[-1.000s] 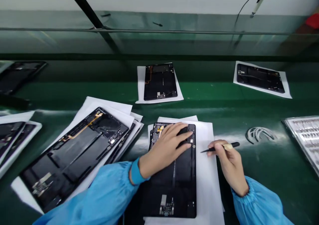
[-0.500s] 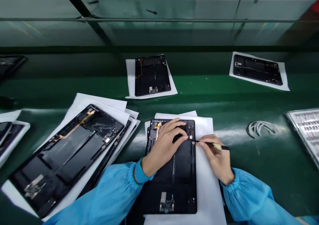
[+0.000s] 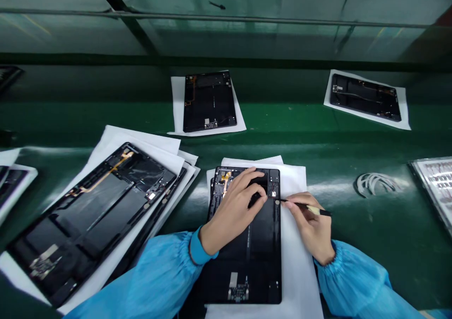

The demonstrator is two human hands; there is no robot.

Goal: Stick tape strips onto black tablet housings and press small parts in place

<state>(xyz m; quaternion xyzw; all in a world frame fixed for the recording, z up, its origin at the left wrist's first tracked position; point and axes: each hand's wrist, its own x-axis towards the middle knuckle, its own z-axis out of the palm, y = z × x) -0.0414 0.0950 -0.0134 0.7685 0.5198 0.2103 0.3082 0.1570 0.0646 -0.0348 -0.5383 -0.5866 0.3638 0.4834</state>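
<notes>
One open tablet chassis (image 3: 247, 258), black, lower centre of frame, lying on white paper sheet (image 3: 300, 262). Left hand (image 3: 231, 213) flat on chassis upper part, fingers spread, gripping nothing. Right hand (image 3: 310, 229) pinched closed around tweezers (image 3: 305, 207), tip touching chassis upper right edge. Blue sleeves on both arms. Stack of similar chassis (image 3: 95, 215) on paper, left of frame. Two more chassis on paper: upper centre (image 3: 208, 100), upper right (image 3: 365, 97). Green bench surface (image 3: 353, 149) underneath. Coiled white strips (image 3: 376, 183) right of centre.
</notes>
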